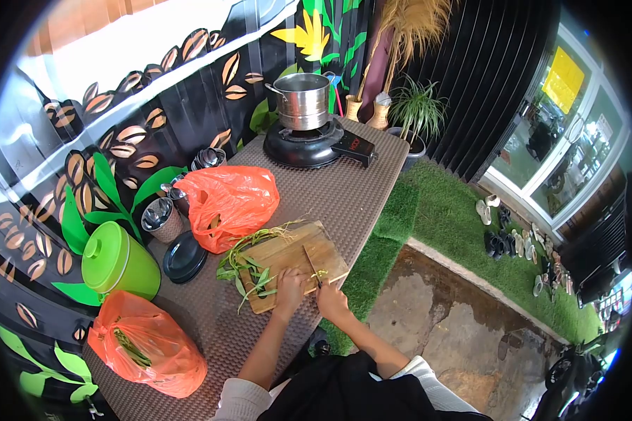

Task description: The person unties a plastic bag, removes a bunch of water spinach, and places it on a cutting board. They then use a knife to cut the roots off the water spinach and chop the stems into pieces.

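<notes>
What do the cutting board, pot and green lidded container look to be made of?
Cutting board: wood with a fairly plain finish, by its brown tone and banding. Pot: shiny metal, perhaps stainless steel, by its silvery reflections. Green lidded container: probably smooth plastic, by its even, bright colour.

"You're at a makeshift cooking corner here: pot (302, 107) on a portable stove (298, 156), chopping board (281, 257) on your table (218, 298)!"

"Kitchen proper, is it?"

"More like an entrance area: you've got green turf (449, 203), rough concrete floor (407, 309), shoes (495, 244) lined up outside glass doors (532, 163)."

"And a leaf-painted ribbed wall (207, 116) beside you! Home or café?"

"Can't tell you which."
</notes>
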### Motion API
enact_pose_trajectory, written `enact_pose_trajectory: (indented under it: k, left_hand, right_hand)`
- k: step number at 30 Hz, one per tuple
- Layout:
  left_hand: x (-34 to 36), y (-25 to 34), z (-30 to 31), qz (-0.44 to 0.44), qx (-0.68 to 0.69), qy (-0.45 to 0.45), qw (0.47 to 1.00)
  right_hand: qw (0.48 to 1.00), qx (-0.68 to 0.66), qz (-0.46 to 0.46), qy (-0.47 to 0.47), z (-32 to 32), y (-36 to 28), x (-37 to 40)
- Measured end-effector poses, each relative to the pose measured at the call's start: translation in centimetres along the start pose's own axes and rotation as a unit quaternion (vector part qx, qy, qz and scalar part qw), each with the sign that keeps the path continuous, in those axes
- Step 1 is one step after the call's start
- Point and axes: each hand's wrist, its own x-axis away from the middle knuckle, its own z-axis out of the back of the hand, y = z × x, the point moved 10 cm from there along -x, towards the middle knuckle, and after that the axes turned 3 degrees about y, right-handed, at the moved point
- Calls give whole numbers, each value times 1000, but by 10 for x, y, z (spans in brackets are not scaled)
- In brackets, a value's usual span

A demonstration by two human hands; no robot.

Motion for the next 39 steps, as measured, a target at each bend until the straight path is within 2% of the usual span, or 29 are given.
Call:
enact_pose_trajectory:
  k: [7, 10, 19, 22, 24, 28, 30, 31, 34, 39]
  left_hand:
    - [0, 8, 4, -20, -10, 9, 1000]
    - [0, 8, 4, -16, -22, 10, 1000]
    - [4, 7, 6, -17, -1, 10, 1000]
    - [4, 5, 3, -10, -11, 23, 1000]
    - [5, 0, 1, 0, -1, 23, 1000]
    - [3, 1, 3, 23, 11, 7, 1000]
    - [3, 2, 5, 16, 10, 15, 1000]
    - [3, 3, 5, 8, 10, 21, 1000]
    - [5, 1, 3, 10, -3, 28, 1000]
    - [5, -3, 4, 20, 15, 25, 999]
  right_hand:
    - [1000, 4, 12, 8, -9, 3, -20]
    - [999, -4, 46, 12, -3, 1, -26]
    - [1000, 16, -7, -6, -3, -1, -9]
    - [999, -2, 39, 0, 5, 2, -24]
    - [998, -14, 54, -41, 5, 1, -27]
    - [999, 10, 34, -31, -2, -4, -9]
    - [1000, 11, 6, -1, -5, -4, -4]
    - [1000, 9, -5, -15, -8, -3, -6]
    - [1000, -2, 31, -4, -5, -5, -16]
    - [1000, -15, 22, -14, 0, -7, -4]
